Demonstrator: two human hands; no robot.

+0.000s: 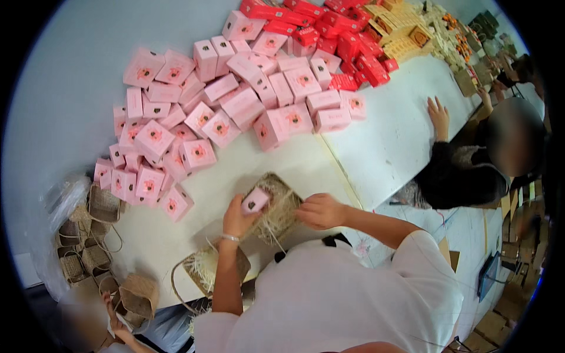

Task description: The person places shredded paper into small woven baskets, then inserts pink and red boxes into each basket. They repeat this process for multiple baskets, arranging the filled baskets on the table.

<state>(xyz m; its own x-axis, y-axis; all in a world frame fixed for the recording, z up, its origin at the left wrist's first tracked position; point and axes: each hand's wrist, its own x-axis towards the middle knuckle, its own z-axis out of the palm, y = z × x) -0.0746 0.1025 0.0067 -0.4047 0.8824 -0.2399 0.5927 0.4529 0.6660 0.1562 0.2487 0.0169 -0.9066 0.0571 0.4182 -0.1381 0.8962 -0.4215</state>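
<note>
Before me on the white table stands a woven basket (291, 190) filled with pale shredded paper. My left hand (238, 217) grips a small pink box (255, 200) at the basket's left side. My right hand (321, 212) is at the basket's right edge with its fingers bent; whether it holds the rim cannot be told. A second woven basket (242, 263) with shredded filling and a looped handle stands partly behind my left forearm. Many pink printed boxes (154, 137) lie heaped beyond my hands.
Red boxes (348, 44) and yellow boxes (404, 37) are piled at the far side. Several empty woven baskets (103, 205) stand at the left beside clear plastic. A co-worker's hand (439, 115) rests on the table at right; another co-worker's hand (115, 320) is at lower left.
</note>
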